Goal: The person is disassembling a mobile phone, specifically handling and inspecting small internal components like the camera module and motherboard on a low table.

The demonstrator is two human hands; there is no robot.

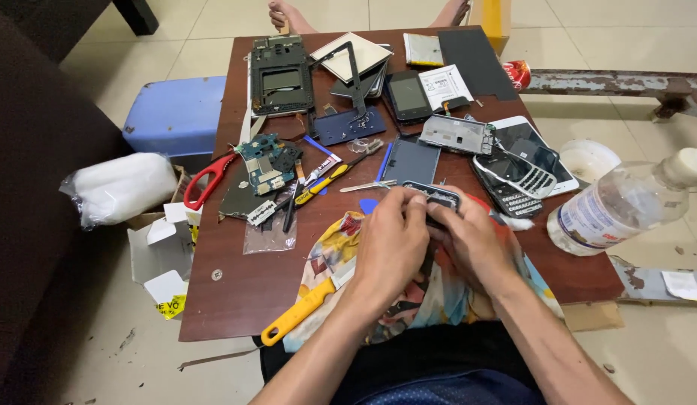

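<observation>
While both hands meet just below the middle of the frame, the left hand (391,244) and the right hand (472,241) close their fingers around a small dark phone frame (432,196), which sits between them above a colourful cloth (431,296) at the near edge of the brown table (236,292). To the left of the hands lie a yellow-handled tool (297,313), a green circuit board (263,164) and red scissors (208,178), and tweezers (367,185) lie just above the left hand. At the right, a keypad phone (517,182) lies beside a clear plastic bottle (618,206) on its side.
</observation>
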